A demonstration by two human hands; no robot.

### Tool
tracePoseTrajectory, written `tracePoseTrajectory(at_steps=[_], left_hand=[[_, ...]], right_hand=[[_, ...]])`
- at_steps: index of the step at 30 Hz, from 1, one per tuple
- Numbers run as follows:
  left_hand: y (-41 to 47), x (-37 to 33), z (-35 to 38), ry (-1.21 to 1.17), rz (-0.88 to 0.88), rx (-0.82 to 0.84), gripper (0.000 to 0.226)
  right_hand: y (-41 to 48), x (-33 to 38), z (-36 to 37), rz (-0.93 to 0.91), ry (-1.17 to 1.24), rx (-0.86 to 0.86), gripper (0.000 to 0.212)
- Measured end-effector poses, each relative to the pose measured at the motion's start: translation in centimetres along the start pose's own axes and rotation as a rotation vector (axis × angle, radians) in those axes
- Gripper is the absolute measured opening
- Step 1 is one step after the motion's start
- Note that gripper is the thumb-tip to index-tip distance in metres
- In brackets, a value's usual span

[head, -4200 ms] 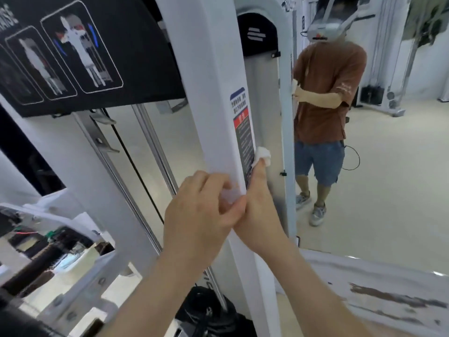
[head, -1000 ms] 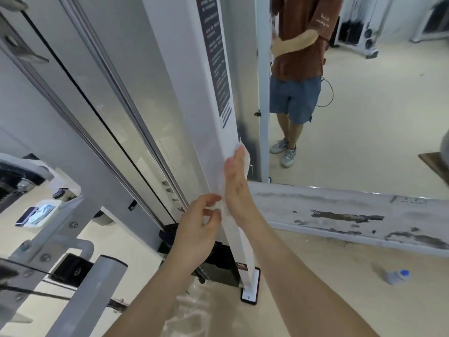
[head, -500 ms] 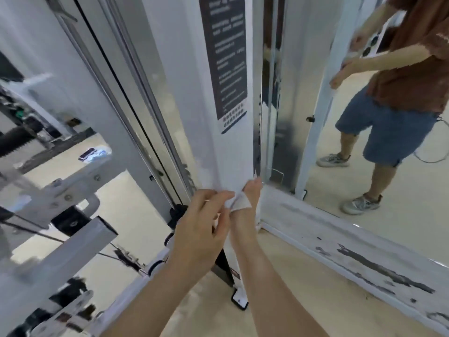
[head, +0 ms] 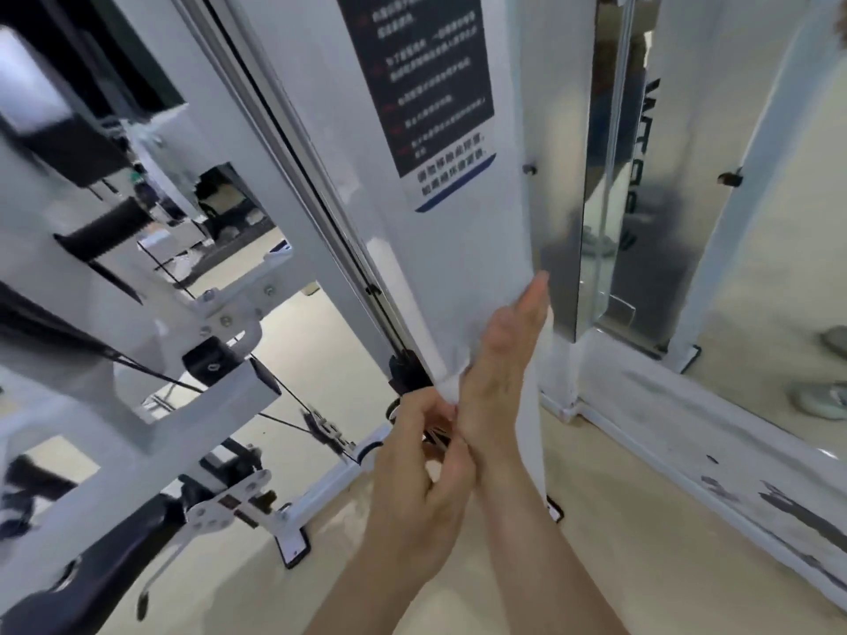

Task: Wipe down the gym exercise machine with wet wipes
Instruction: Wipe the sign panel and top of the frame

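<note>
— Two grips in view?
— Both, low on the white upright post (head: 458,277). The right grip (head: 504,359) lies flat, fingers straight, pressing the wet wipe (head: 448,388) against the post's edge.
— And the other?
— The left grip (head: 412,465) sits at seven o'clock of it, fingers curled by the wipe's lower end. Whether it pinches the wipe, I cannot tell.

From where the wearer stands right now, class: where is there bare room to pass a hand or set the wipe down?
Bare: the post face between the label and the right hand; the floor between the post's foot and the mirror's scuffed base board. Crowded: left of the post, where guide rods and brackets sit close.
</note>
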State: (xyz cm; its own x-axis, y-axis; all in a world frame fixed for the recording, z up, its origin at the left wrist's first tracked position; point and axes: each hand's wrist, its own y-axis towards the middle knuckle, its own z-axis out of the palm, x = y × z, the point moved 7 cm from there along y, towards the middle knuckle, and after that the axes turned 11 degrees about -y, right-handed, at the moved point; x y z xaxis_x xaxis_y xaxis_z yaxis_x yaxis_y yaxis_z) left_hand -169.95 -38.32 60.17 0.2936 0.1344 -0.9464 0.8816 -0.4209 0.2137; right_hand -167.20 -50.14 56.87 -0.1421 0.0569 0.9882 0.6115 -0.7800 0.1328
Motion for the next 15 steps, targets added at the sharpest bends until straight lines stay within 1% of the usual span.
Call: tracePoseTrajectory(at_steps=[2,3,4,5,7,8,9,11,12,13,15], left_hand=[[0.2,0.5,-0.6,0.012,0.043,-0.017,0.012],[0.4,0.9,-0.6,0.027,0.049,-0.011,0.016],[0.7,1.6,-0.3,0.045,0.047,0.006,0.019],[0.7,2.5,0.2,0.039,0.032,0.031,0.022],[0.4,4.5,1.3,0.008,-0.029,0.070,0.026],[0.2,5.4,1.6,0.028,-0.019,0.059,0.029],[-0.1,6.3,1.7,0.060,-0.001,0.035,0.030],[-0.4,7.7,1.3,0.015,0.017,-0.051,0.028],[-0.6,8.4,1.0,-0.019,0.037,-0.099,0.027],[-0.7,8.7,0.9,-0.040,0.077,-0.131,0.028],[-1.1,10.0,0.7,-0.047,0.104,-0.172,0.027]], right_hand=[[-0.5,0.3,0.3,-0.141,-0.032,0.008,0.061],[-0.8,-0.6,0.2,-0.160,-0.061,0.007,0.061],[-1.1,-2.7,0.1,-0.125,-0.082,0.004,0.061],[-1.4,-5.4,0.1,-0.041,-0.079,0.014,0.062],[-2.4,-9.6,0.0,0.178,-0.001,0.044,0.071],[-2.5,-11.2,0.0,0.239,0.036,0.053,0.074],[-2.5,-12.1,-0.2,0.250,0.055,0.064,0.076],[-2.1,-11.6,-0.4,0.205,0.049,0.069,0.074],[-1.9,-10.9,-0.7,0.159,0.070,0.073,0.066],[-1.7,-10.2,-0.9,0.067,0.086,0.095,0.060],[-1.8,-9.7,-1.1,-0.140,-0.009,0.151,0.071]])
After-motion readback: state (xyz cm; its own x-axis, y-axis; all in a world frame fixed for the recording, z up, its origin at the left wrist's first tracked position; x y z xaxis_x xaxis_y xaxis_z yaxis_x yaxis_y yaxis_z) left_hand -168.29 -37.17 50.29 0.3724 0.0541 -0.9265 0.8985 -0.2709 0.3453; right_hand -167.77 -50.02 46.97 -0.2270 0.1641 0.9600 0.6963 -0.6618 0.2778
